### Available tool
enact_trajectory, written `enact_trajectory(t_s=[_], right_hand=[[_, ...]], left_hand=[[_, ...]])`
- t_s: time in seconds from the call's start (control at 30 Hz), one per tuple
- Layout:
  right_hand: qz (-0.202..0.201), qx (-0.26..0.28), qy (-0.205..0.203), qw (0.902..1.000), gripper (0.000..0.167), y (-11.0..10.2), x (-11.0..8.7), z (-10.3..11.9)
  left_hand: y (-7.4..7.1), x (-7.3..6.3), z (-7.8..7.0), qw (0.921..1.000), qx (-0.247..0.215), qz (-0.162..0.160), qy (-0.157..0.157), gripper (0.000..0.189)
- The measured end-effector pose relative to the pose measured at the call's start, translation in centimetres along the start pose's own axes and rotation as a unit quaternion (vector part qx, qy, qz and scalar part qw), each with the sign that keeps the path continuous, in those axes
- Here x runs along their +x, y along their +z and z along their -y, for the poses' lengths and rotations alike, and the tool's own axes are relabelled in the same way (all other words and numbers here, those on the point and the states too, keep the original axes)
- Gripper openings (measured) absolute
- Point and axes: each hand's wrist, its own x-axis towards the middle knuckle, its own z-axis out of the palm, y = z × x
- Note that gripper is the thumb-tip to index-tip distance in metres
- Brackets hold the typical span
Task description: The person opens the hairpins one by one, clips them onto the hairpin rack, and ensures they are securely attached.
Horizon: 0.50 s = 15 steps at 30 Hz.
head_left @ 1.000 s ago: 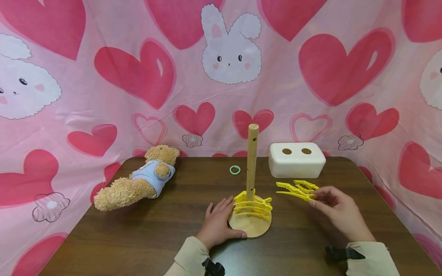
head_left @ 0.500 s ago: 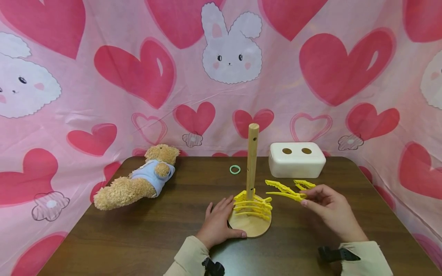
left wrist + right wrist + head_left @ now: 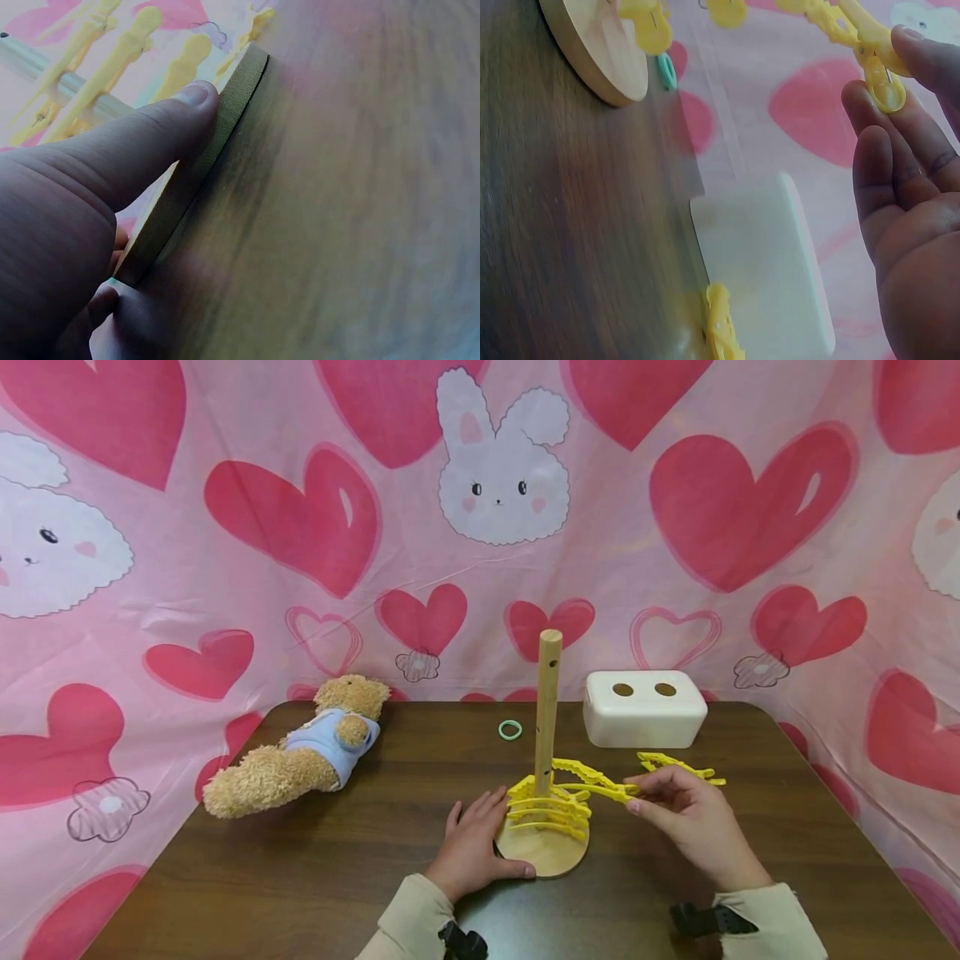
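A yellow alligator hair clip (image 3: 596, 782) is pinched at its tail by the thumb and fingers of my right hand (image 3: 686, 822). Its jaws are spread, and their tips reach the wooden post (image 3: 548, 718); whether they straddle it I cannot tell. Lower on the post, several yellow hair clips (image 3: 551, 814) are stacked above the round base (image 3: 547, 857). My left hand (image 3: 474, 852) rests against the base's left and near side with its fingers extended. In the left wrist view, the thumb (image 3: 161, 124) lies on the base's rim; the other fingers are mostly hidden.
Beyond my right hand lies another yellow clip (image 3: 678, 766) on the brown table (image 3: 315, 877). Behind it stands a white box (image 3: 645, 722) with two round holes. A green ring (image 3: 510, 730) lies behind the post, and a teddy bear (image 3: 326, 747) lies at the left.
My right hand has carried the spread clip leftward to the post, uncovering more of the other clip on the table. The left hand and the stand have stayed put.
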Motion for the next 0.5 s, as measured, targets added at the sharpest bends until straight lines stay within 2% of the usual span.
enact_trajectory(t_s=[0.5], right_hand=[[-0.001,0.036,-0.034,0.9988,0.021,1.8,0.1,0.5]], left_hand=[[0.2,0.1,0.1,1.0000,0.004,-0.002,0.002,0.110]])
